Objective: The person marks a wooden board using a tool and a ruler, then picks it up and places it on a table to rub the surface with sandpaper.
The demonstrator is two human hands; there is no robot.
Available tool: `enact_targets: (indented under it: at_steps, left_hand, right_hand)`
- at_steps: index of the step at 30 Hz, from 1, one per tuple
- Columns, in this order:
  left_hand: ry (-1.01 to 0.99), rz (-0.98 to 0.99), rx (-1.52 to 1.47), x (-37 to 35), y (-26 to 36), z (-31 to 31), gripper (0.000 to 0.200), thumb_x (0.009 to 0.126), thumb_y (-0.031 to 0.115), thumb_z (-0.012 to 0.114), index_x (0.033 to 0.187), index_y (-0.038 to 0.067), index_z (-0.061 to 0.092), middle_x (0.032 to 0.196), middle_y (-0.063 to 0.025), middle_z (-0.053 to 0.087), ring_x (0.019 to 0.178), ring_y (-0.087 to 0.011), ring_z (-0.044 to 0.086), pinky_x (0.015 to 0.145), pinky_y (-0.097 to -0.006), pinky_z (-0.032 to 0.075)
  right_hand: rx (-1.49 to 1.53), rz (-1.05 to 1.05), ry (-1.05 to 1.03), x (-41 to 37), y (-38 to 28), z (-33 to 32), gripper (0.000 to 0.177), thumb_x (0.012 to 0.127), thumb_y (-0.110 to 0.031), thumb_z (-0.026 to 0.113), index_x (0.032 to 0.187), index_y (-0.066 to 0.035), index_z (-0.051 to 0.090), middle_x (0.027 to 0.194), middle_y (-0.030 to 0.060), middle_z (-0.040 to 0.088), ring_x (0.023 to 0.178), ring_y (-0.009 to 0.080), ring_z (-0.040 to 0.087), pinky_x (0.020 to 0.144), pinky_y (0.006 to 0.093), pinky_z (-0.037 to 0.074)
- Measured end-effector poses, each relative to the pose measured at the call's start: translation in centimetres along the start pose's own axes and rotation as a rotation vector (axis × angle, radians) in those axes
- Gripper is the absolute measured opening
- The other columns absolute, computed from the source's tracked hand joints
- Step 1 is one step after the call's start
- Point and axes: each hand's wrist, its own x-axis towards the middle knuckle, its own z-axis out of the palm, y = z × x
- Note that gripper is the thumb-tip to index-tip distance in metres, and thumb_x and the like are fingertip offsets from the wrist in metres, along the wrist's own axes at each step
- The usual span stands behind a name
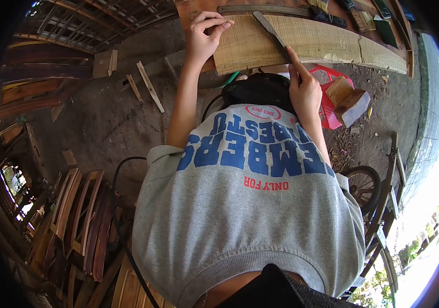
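A long pale wooden board (322,43) with rough saw marks lies across the top of the view. My right hand (304,87) grips the near end of a long, flat, dark metal tool (268,28) that looks like a file; its index finger stretches along the tool. The tool's far end lies over the board. My left hand (206,33) is at the board's left end, thumb and fingers pinched together. What it pinches is too small to make out.
Brushes (363,21) and other tools lie beyond the board. Below it stands a red plastic stool (330,110) with an open cardboard box (350,100). Wooden strips (150,87) lie on the floor; curved wooden pieces (81,215) are stacked at left. A wheel (364,187) shows at right.
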Motion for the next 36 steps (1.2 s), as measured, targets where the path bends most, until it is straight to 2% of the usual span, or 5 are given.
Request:
enact_targets:
  at_steps: [9, 11, 15, 31, 36]
  left_hand:
    - [0.019, 0.088, 0.045, 0.2, -0.6, 0.1, 0.009, 0.081, 0.011, 0.077, 0.088, 0.007, 0.077, 0.088, -0.0032, 0.068, 0.08, -0.0167, 0.066, 0.072, -0.029, 0.052]
    - [0.009, 0.057, 0.029, -0.2, -0.6, 0.0, 0.01, 0.082, 0.012, 0.075, 0.091, 0.008, 0.078, 0.09, -0.0024, 0.068, 0.083, -0.0159, 0.065, 0.076, -0.0284, 0.051]
    - [0.009, 0.069, 0.074, 0.1, -0.5, -0.1, 0.011, 0.081, 0.011, 0.076, 0.09, 0.005, 0.076, 0.091, -0.0033, 0.069, 0.085, -0.0169, 0.067, 0.076, -0.0289, 0.051]
    - [-0.045, 0.079, -0.074, 0.2, -0.3, 0.1, 0.005, 0.084, -0.001, 0.072, 0.085, -0.005, 0.069, 0.089, -0.0105, 0.063, 0.079, -0.0233, 0.062, 0.069, -0.0334, 0.051]
    - [-0.063, 0.043, -0.112, 0.3, -0.3, 0.0, 0.006, 0.083, -0.002, 0.073, 0.086, -0.005, 0.068, 0.089, -0.0104, 0.062, 0.08, -0.0236, 0.063, 0.07, -0.0334, 0.051]
  right_hand:
    - [0.011, -0.035, 0.013, 0.0, -0.5, -0.6, 0.041, 0.097, -0.019, 0.054, 0.136, -0.034, 0.055, 0.085, 0.0111, 0.07, 0.071, 0.0297, 0.068, 0.06, 0.0392, 0.051]
    - [0.25, -0.178, 0.138, -0.2, -1.0, -0.4, 0.043, 0.096, -0.016, 0.054, 0.135, -0.034, 0.056, 0.08, 0.0096, 0.067, 0.066, 0.0291, 0.066, 0.059, 0.0376, 0.05]
    - [0.038, -0.289, 0.027, 0.4, -1.0, 0.3, 0.048, 0.092, -0.013, 0.059, 0.135, -0.035, 0.056, 0.07, 0.0065, 0.06, 0.059, 0.0273, 0.061, 0.054, 0.0388, 0.048]
    - [-0.102, -0.289, 0.031, 0.0, -0.5, 0.0, 0.048, 0.091, -0.012, 0.061, 0.133, -0.034, 0.058, 0.068, 0.0053, 0.059, 0.054, 0.0228, 0.058, 0.05, 0.0371, 0.045]
    - [0.154, -0.297, 0.152, 0.1, -0.3, 0.3, 0.049, 0.092, -0.01, 0.059, 0.134, -0.035, 0.057, 0.072, 0.0066, 0.062, 0.056, 0.0243, 0.061, 0.051, 0.037, 0.047]
